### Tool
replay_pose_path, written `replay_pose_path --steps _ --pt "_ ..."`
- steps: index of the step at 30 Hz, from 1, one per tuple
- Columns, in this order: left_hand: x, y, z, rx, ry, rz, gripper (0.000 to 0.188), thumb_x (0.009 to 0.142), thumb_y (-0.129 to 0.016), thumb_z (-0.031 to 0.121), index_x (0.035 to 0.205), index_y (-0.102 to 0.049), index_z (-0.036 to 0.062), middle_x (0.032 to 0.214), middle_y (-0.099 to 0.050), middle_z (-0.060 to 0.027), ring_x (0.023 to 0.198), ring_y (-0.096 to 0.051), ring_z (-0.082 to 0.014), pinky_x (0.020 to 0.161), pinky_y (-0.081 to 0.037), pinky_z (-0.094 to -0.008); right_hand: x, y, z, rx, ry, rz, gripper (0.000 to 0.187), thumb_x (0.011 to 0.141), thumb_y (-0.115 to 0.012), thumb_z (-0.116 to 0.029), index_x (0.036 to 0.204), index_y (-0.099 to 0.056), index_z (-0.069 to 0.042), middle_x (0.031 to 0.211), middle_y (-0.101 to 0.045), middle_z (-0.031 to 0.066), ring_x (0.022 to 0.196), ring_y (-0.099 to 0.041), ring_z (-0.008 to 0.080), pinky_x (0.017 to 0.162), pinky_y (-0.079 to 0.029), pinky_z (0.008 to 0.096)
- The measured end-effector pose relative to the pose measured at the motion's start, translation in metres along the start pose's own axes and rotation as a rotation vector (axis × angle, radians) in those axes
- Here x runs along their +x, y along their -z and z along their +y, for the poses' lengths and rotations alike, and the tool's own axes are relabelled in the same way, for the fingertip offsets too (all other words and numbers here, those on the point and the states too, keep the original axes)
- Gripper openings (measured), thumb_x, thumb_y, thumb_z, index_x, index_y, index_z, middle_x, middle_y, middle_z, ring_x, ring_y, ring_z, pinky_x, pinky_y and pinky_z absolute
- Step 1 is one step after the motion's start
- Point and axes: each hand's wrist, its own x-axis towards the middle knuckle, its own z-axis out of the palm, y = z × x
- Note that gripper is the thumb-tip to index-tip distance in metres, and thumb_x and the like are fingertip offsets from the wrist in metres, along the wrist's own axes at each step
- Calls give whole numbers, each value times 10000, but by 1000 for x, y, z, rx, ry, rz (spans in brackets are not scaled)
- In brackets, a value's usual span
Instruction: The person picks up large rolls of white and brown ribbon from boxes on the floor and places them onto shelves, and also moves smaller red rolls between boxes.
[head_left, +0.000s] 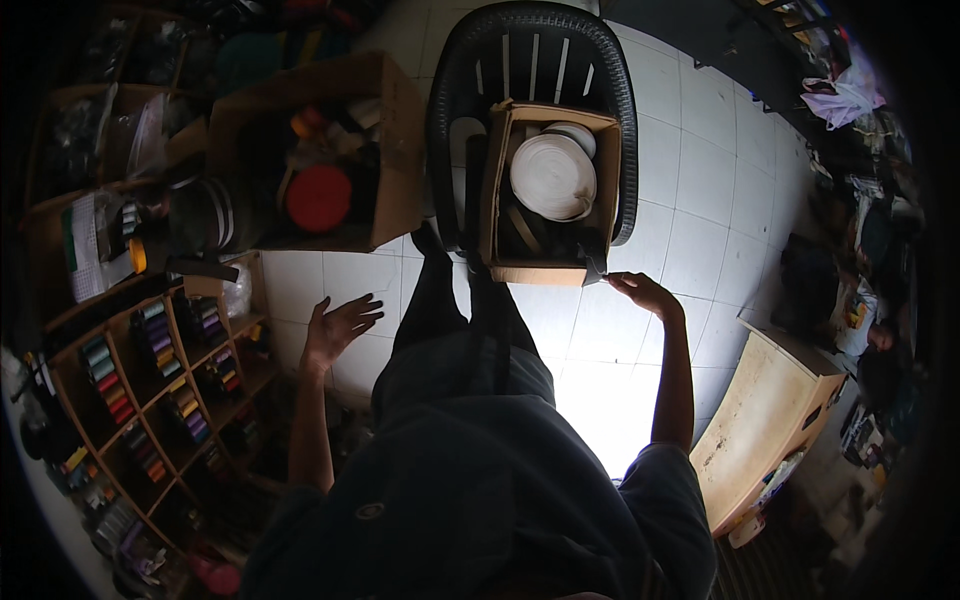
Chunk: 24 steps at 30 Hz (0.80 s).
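Observation:
A cardboard box (pixel 540 274) stands on a black plastic armchair (pixel 626 150). Inside it lie a large roll of white tape or webbing (pixel 553 177), a second white roll (pixel 574 136) partly behind it, and a strip-like piece too dim to name. At the box's near right corner, my right hand (pixel 643 293) pinches the end of a dark piece of material (pixel 594 266) that hangs over the edge. My left hand (pixel 342 328) is held out over the floor on the left, fingers spread and holding nothing.
To the left, a larger cardboard box (pixel 400 150) holds a red round roll (pixel 319 198) and other items. A wooden rack (pixel 145 408) with several thread spools stands at lower left. A pale wooden cabinet (pixel 765 410) is at right, with piled cloth beyond it. White tiles (pixel 640 330) cover the floor.

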Motion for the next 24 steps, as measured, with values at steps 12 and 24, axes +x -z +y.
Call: replay_pose_path --steps 12,24 --pt "-247 185 -175 -330 183 1102 871 829 -286 736 1458 -206 138 1514 -165 -134 1382 -100 -408 1060 30 -615 17 -36 -2 -152 117 136 431 939 -473 -386 1254 -539 -98 1208 -578 154 1104 -556 282 960 -413 371" --pt "-236 213 -195 706 -294 1812 331 926 -453 273 1020 -639 17 1009 -647 -157 824 -654 -267 779 -518 -416 51 -30 -32 -139 124 117 441 915 -515 -394 1236 -545 -94 1188 -598 128 1114 -558 278 945 -426 360"
